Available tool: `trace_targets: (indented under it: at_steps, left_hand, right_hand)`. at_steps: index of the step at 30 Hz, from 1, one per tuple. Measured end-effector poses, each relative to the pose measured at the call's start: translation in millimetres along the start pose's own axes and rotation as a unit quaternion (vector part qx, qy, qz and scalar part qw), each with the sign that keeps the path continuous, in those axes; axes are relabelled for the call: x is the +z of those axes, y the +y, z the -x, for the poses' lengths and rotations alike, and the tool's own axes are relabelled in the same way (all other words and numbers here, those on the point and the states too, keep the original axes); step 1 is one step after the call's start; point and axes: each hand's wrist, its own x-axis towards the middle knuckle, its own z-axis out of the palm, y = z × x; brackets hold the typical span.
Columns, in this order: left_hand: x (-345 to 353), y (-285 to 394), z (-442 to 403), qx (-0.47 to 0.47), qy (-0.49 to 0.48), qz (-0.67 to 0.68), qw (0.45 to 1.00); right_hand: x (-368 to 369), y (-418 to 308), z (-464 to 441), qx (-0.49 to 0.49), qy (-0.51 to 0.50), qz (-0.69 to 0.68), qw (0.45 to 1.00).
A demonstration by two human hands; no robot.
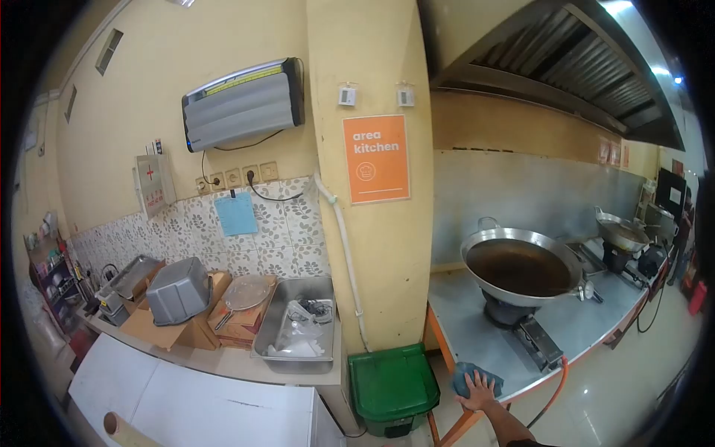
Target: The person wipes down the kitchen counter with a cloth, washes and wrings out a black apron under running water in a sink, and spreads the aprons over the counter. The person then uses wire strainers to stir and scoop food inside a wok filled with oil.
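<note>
My right hand (480, 392) grips a bunched blue-grey cloth (465, 369) from above, fingers spread over it. It presses the cloth onto the front left corner of the metal-topped table (456, 320). Beyond it on that table stands a gas burner (538, 343), with an orange hose running down from its front. A large wok (521, 261) of dark brown liquid rests over the burner. My left hand is out of view.
A green lidded bin (395, 387) stands left of the table, below the pillar. Farther left, a counter bears a steel pan (272, 357), a strainer (247, 293) and a grey tub (179, 290). A white chest (201, 402) is in front. Another wok (622, 232) sits at the table's far end.
</note>
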Motion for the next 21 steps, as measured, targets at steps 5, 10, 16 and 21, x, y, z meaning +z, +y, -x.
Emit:
trace_targets:
  at_steps: [5, 10, 16, 21]
  left_hand:
    - [169.1, 120.1, 56.8, 0.141, -0.025, 0.117, 0.983]
    - [391.8, 181.0, 64.5, 0.460, -0.106, -0.186, 0.862]
    - [535.6, 236.8, 51.5, 0.533, -0.148, -0.081, 0.829]
    - [691.4, 204.3, -9.6, 0.486, -0.206, -0.121, 0.841]
  right_hand:
    - [29.4, 24.5, 109.8, -0.072, 0.202, -0.331, 0.919]
    - [33.9, 147.6, 264.2, 0.230, 0.136, -0.771, 0.579]
    - [-39.9, 434.0, 385.1, 0.242, 0.556, -0.609, 0.512]
    - [-83.8, 400.1, 281.2, 0.069, 0.343, -0.799, 0.489]
